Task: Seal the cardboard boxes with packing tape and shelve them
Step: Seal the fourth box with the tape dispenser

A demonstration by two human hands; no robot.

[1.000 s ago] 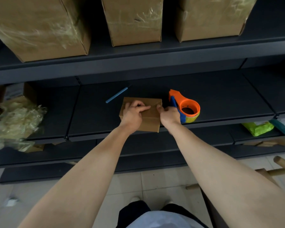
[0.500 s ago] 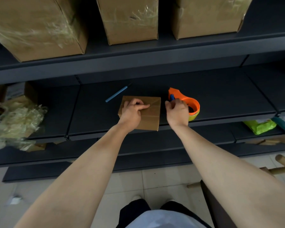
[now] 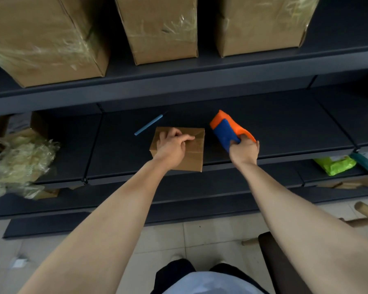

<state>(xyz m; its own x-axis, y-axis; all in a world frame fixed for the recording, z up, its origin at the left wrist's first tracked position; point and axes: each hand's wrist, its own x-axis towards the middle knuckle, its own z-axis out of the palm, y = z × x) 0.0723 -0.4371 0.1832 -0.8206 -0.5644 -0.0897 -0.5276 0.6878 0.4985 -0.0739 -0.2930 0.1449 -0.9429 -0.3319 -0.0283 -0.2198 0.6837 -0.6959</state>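
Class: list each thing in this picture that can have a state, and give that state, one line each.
small box: flaps folded shut, flat on the middle shelf.
left hand: fingers curled, holds the small box's top down.
tape dispenser: tilted up, gripped.
right hand: grips the tape dispenser.
large boxes: closed, film-wrapped, on the upper shelf.
blue pen: lying loose behind the small box.

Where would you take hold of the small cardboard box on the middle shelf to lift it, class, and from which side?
Take the small cardboard box by its near edge, coming from the front. It lies flat, that edge reaches the shelf lip, and the left hand rests on its top. The right hand holds the tape dispenser.
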